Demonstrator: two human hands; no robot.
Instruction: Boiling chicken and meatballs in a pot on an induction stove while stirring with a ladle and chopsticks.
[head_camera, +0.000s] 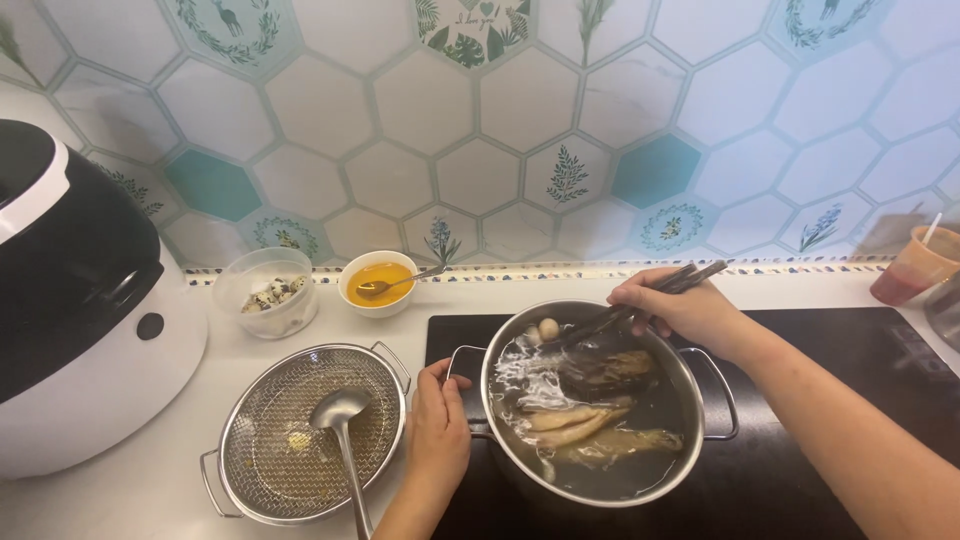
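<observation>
While left hand (437, 425) grips pot handle (462, 385), right hand (680, 310) pinches chopsticks (640, 300) (tips in pot).

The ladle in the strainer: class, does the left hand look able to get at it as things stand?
Probably yes. The left hand grips the pot handle right beside the strainer, and the ladle lies uncovered; it would have to release the handle first.

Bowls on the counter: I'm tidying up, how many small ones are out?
2: a clear bowl beside the cooker and a white bowl of yellow liquid right of it.
</observation>
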